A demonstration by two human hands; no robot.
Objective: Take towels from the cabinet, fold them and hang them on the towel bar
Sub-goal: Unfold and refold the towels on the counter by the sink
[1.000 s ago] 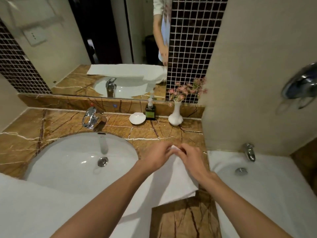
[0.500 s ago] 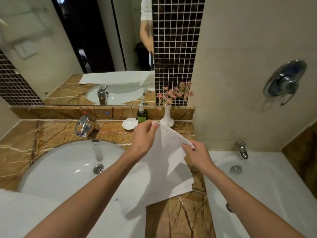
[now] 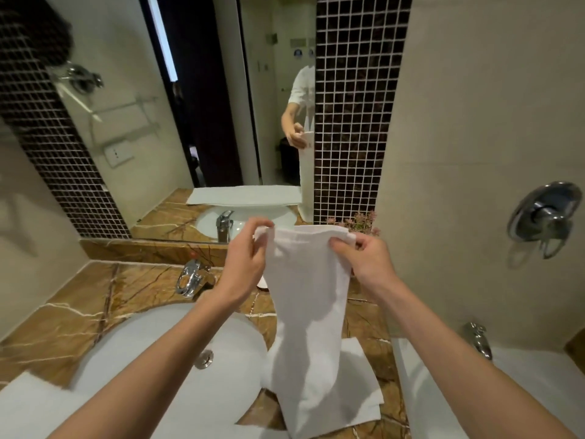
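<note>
A white towel hangs lengthwise in front of me, folded into a narrow strip, its lower end reaching the marble counter. My left hand pinches its top left corner. My right hand pinches the top right corner. Both hands are raised above the counter, level with the bottom of the mirror. Another white towel lies flat on the counter under the hanging one. No towel bar or cabinet is in view.
A white sink with a chrome tap is set in the counter on the left. More white cloth covers the near left edge. A bathtub with its spout lies right; a chrome mixer is on the wall.
Both hands have lifted the towel off the counter and moved apart along its top edge, so it now hangs down as a strip. The camera has tilted upward.
</note>
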